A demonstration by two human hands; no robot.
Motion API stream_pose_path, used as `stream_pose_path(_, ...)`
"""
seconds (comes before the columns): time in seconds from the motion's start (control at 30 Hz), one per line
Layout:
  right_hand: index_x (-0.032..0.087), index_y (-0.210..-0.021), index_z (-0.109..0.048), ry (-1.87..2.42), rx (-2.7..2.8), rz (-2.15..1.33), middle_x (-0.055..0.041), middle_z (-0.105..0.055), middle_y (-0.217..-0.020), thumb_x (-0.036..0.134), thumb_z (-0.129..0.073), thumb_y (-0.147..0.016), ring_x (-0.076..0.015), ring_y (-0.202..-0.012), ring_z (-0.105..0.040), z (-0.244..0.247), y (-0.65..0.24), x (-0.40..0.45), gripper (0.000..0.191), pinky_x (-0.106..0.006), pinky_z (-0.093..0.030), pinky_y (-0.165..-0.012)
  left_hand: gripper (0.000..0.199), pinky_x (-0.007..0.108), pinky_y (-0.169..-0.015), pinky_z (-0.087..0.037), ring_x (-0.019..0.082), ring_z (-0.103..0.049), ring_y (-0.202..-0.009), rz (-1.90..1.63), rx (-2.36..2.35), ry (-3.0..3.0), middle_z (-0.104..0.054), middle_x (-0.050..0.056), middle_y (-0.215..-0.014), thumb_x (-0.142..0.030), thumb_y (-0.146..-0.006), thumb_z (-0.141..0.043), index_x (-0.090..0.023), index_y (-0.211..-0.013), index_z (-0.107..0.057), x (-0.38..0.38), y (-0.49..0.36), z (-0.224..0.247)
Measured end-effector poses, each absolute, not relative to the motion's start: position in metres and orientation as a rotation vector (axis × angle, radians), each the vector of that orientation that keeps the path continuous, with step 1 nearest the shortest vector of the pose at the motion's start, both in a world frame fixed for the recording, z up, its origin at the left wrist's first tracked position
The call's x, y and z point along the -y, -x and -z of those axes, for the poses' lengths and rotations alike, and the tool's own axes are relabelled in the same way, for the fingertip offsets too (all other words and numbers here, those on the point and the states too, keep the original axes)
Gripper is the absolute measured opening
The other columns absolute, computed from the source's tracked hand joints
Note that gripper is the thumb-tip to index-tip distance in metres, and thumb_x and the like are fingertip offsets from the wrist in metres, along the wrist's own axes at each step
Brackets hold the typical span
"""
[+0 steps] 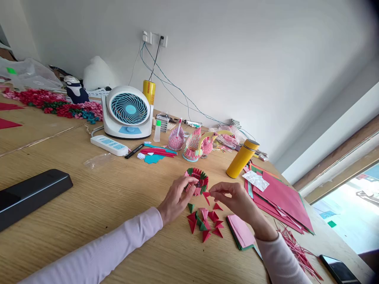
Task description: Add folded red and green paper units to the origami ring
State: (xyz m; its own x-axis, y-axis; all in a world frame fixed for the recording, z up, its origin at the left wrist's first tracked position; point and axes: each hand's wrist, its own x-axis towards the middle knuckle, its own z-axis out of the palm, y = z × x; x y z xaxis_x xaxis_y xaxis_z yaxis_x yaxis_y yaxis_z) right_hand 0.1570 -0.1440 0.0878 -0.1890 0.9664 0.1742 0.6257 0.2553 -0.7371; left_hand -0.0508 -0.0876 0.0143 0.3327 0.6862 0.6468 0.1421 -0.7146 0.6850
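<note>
A round ring built of folded paper pieces [202, 176], in red, green and pink, sits on the wooden table. My left hand [177, 196] grips its near left side, the fingers over the rim and the thumb below. Just right of the ring, my right hand [231, 195] pinches a small red folded paper triangle [206, 197] between thumb and fingertips. The triangle is apart from the hand's palm and close to the ring's edge. Below both hands lies a loose pile of red, pink and green folded paper triangles [206, 224].
A stack of pink and green paper [241, 232] lies right of the pile. Behind stand a yellow bottle [242, 158], paper swans [195, 146] and a white fan [128, 112]. Large red sheets [284, 195], thin paper strips [299, 248] and a phone [339, 269] are at right.
</note>
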Motion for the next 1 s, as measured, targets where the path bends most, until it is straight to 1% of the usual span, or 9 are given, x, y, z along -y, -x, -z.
stream_pose_path(0.07,0.017,-0.085,-0.073,1.333,1.794,-0.843,-0.0053,-0.074,-0.080,0.036,-0.068,-0.081,-0.0158,-0.068,-0.066,-0.086,-0.151,0.135,0.020,-0.028,-0.052,-0.065,0.022,0.033,-0.096,-0.046,0.020,-0.062,-0.105,-1.276,-0.681,-2.038,-0.067,0.008,-0.112,-0.032,-0.097,-0.050,-0.020,-0.112,-0.062,0.096,0.048,-0.020)
stream_pose_path(0.2,0.017,-0.080,-0.074,1.183,1.690,-0.973,-0.0038,-0.072,-0.072,0.042,-0.074,-0.076,-0.0139,-0.065,-0.063,-0.078,-0.139,0.123,0.026,-0.027,-0.050,-0.064,0.024,0.030,-0.086,-0.049,0.019,-0.064,-0.095,-1.186,-0.677,-1.924,-0.070,0.006,-0.104,-0.037,-0.093,-0.057,-0.019,-0.105,-0.066,0.105,0.046,-0.026)
stream_pose_path(0.4,0.017,-0.083,-0.076,1.212,1.603,-0.990,-0.0034,-0.072,-0.073,0.045,-0.077,-0.074,-0.0135,-0.066,-0.063,-0.074,-0.130,0.125,0.030,-0.027,-0.050,-0.065,0.025,0.026,-0.079,-0.050,0.016,-0.065,-0.083,-1.234,-0.689,-1.749,-0.070,0.004,-0.087,-0.040,-0.093,-0.057,-0.016,-0.093,-0.066,0.102,0.047,-0.024)
stream_pose_path(0.5,0.016,-0.088,-0.075,1.194,1.420,-1.093,-0.0039,-0.073,-0.075,0.050,-0.077,-0.074,-0.0124,-0.065,-0.062,-0.074,-0.124,0.128,0.037,-0.025,-0.049,-0.064,0.025,0.025,-0.074,-0.051,0.015,-0.063,-0.077,-1.296,-0.673,-1.709,-0.068,0.003,-0.081,-0.040,-0.092,-0.058,-0.016,-0.090,-0.064,0.099,0.046,-0.022)
stream_pose_path(0.57,0.015,-0.093,-0.074,1.159,1.277,-1.185,-0.0042,-0.073,-0.077,0.050,-0.077,-0.075,-0.0106,-0.063,-0.062,-0.074,-0.118,0.131,0.040,-0.023,-0.047,-0.062,0.023,0.025,-0.071,-0.051,0.014,-0.062,-0.075,-1.390,-0.682,-1.719,-0.066,0.002,-0.081,-0.039,-0.092,-0.059,-0.017,-0.090,-0.064,0.097,0.046,-0.022)
stream_pose_path(0.7,0.015,-0.091,-0.073,1.003,1.005,-1.344,-0.0010,-0.070,-0.074,0.039,-0.085,-0.069,-0.0063,-0.059,-0.058,-0.070,-0.103,0.136,0.035,-0.016,-0.044,-0.056,0.017,0.025,-0.070,-0.051,0.014,-0.062,-0.076,-1.572,-0.686,-1.817,-0.066,0.003,-0.082,-0.032,-0.092,-0.059,-0.018,-0.088,-0.066,0.095,0.047,-0.024)
stream_pose_path(0.8,0.013,-0.085,-0.074,0.892,0.801,-1.422,0.0009,-0.067,-0.068,0.031,-0.086,-0.068,-0.0049,-0.056,-0.056,-0.064,-0.093,0.140,0.027,-0.014,-0.045,-0.053,0.013,0.024,-0.070,-0.052,0.014,-0.063,-0.077,-1.663,-0.614,-1.949,-0.067,0.003,-0.081,-0.027,-0.093,-0.058,-0.019,-0.090,-0.068,0.096,0.049,-0.026)
stream_pose_path(0.9,0.014,-0.082,-0.074,0.820,0.599,-1.448,0.0023,-0.066,-0.066,0.024,-0.089,-0.064,-0.0049,-0.056,-0.057,-0.059,-0.083,0.143,0.025,-0.013,-0.048,-0.052,0.011,0.026,-0.071,-0.052,0.014,-0.064,-0.078,-1.761,-0.567,-2.104,-0.068,0.003,-0.082,-0.023,-0.093,-0.059,-0.020,-0.095,-0.069,0.095,0.051,-0.027)
stream_pose_path(1.0,0.017,-0.080,-0.074,0.775,0.427,-1.430,0.0023,-0.069,-0.069,0.020,-0.089,-0.062,-0.0055,-0.059,-0.061,-0.057,-0.074,0.147,0.024,-0.012,-0.051,-0.053,0.010,0.026,-0.070,-0.050,0.014,-0.064,-0.077,-1.841,-0.610,-2.218,-0.069,0.003,-0.082,-0.022,-0.093,-0.060,-0.021,-0.097,-0.070,0.093,0.052,-0.027)
